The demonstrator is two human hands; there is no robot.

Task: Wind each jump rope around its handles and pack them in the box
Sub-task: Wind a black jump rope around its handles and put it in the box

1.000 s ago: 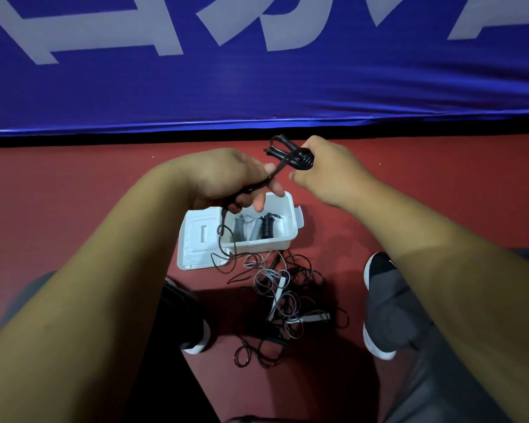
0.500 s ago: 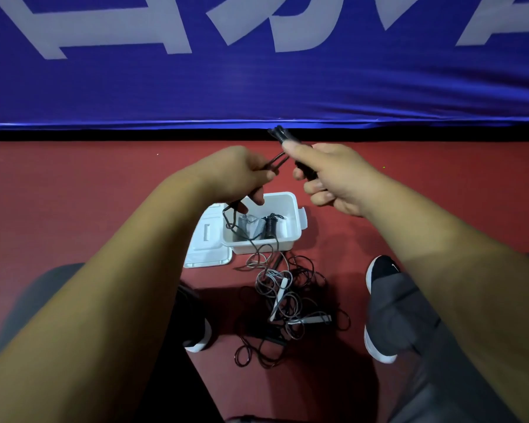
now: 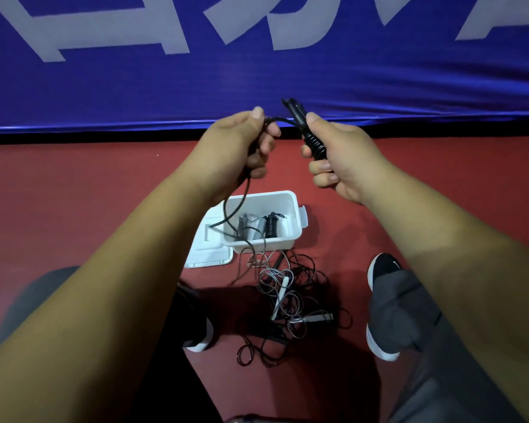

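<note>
Ropes [image 3: 290, 297] — loose black and grey ones — lie in a tangle on the red floor [image 3: 74, 193], between the left shoe [image 3: 200, 337] and the right shoe [image 3: 382, 270]. Just beyond the tangle, touching its far edge, stands the white box [image 3: 290, 209], open, with its lid [image 3: 208, 251] lying flat against its left side. Inside stand a wound black bundle [image 3: 271, 225] and, to its left, grey bundles [image 3: 257, 228].

Both hands are raised above the box. The right hand [image 3: 345, 160] is clenched round the black handles [image 3: 313, 143], held together and tilted with their tips away from the person. Coils of cord wrap their middle, and the thumb presses on top. The left hand [image 3: 235, 145] grips the cord [image 3: 280, 120] just beside them — a short arc of it spans the gap between the hands. From under the left hand the cord hangs down, loops over the lid and box rim, and runs on to the tangle.

Behind, a blue banner [image 3: 257, 80] with large pale letters stands along the floor's far edge.
</note>
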